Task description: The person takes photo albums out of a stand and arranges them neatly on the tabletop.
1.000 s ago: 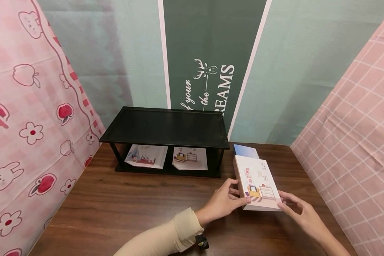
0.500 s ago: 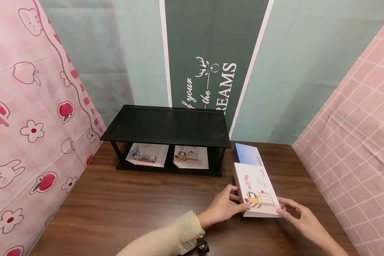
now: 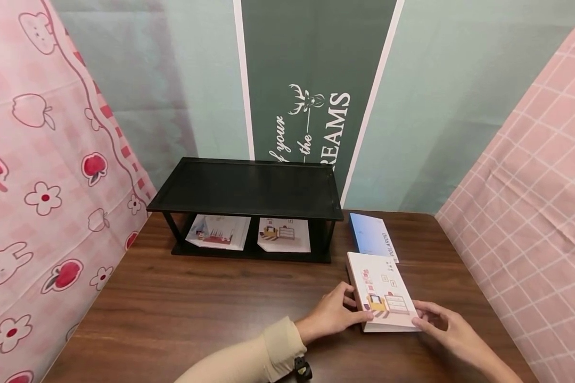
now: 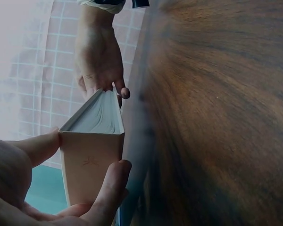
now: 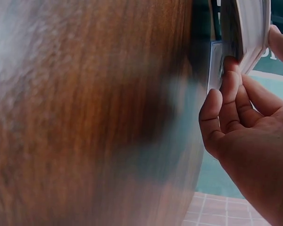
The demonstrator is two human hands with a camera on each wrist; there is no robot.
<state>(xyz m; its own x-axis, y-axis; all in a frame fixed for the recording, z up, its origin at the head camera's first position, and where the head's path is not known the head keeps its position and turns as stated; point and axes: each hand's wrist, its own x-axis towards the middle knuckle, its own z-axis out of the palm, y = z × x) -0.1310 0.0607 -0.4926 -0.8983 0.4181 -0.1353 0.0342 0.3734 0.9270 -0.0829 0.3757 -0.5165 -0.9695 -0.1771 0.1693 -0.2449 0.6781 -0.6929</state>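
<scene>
A thick white photo album (image 3: 382,292) with a drawn room on its cover is held by both hands at the table's right side. My left hand (image 3: 335,313) grips its left edge, thumb on the cover. In the left wrist view the album's plain spine (image 4: 92,160) lies between that thumb and the fingers, and its loose pages fan slightly. My right hand (image 3: 448,327) pinches the lower right edge, with fingers underneath in the right wrist view. Just behind lies a blue and white album (image 3: 371,236) marked POLAROID, its near end partly hidden by the held one.
A black two-tier shelf (image 3: 249,189) stands at the back left of the wooden table (image 3: 211,298). Two white illustrated albums lie on its lower tier, a left one (image 3: 218,232) and a right one (image 3: 285,235). Pink cloths hang at both sides, a green one behind.
Both hands have drawn the white album toward the person, down in the head view. More of the blue album and its lettering now shows. The hold looks the same.
</scene>
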